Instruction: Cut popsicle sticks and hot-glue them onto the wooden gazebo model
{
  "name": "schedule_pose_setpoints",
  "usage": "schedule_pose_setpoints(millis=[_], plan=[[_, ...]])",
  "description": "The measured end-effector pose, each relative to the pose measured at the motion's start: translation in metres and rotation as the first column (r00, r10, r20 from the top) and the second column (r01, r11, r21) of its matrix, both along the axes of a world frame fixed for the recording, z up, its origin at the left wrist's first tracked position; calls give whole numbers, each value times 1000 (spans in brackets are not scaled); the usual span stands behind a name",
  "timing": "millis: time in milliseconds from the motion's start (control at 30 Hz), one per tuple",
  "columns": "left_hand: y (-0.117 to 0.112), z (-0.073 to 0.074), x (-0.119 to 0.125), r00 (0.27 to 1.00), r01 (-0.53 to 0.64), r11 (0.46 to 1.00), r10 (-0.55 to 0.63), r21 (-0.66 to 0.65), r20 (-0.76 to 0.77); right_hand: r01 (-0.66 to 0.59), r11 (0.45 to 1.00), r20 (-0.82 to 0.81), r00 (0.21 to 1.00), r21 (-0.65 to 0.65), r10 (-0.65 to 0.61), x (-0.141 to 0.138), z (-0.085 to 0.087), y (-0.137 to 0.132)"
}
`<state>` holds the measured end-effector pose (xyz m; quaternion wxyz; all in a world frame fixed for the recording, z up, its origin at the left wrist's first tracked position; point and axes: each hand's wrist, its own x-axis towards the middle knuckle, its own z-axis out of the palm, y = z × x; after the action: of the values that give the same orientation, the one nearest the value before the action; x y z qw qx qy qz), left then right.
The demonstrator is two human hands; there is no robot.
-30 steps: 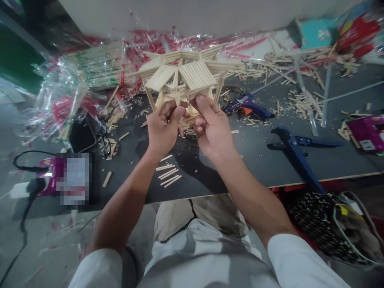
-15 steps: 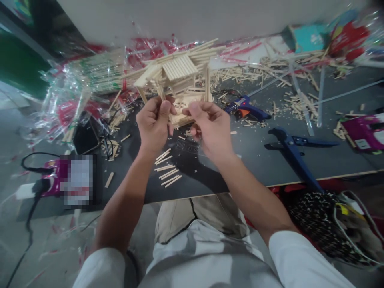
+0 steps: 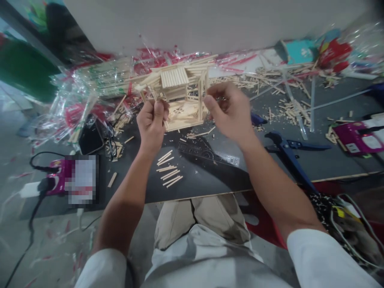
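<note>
A small model house (image 3: 180,98) made of thin wooden sticks hangs above the dark board (image 3: 210,176). My left hand (image 3: 152,124) is closed round its left corner post and base. My right hand (image 3: 231,114) hovers just right of the model, fingers curled and apart, thumb near the right post, holding nothing I can see. Several cut sticks (image 3: 168,170) lie on the board below my left wrist. A dark ruler (image 3: 210,154) lies under the model.
Blue cutting pliers (image 3: 288,150) lie to the right, a blue glue gun (image 3: 258,119) behind my right hand. Crumpled clear wrapping (image 3: 84,92) and stick bundles crowd the back left. Stick offcuts (image 3: 288,108) litter the back right. A phone (image 3: 90,138) and purple power strips (image 3: 354,138) sit at the sides.
The model has turned and risen slightly. My right hand let go of its base and moved up to the right side; my left hand keeps its grip.
</note>
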<state>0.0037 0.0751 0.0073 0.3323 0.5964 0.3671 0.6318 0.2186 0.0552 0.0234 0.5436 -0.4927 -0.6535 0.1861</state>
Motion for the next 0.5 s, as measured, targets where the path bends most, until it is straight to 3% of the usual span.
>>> schedule_pose_setpoints(millis=[133, 300, 500], plan=[[-1, -1, 0, 999, -21, 1000, 20, -17, -50, -60, 998, -61, 996, -21, 58, -9, -18, 2], [0, -2, 1, 996, -42, 998, 38, -48, -77, -14, 1000, -107, 994, -6, 14, -21, -28, -7], [-1, -10, 4, 991, 47, 998, -52, -38, -122, 25, 1000, -46, 999, -17, -26, -14, -43, -2]])
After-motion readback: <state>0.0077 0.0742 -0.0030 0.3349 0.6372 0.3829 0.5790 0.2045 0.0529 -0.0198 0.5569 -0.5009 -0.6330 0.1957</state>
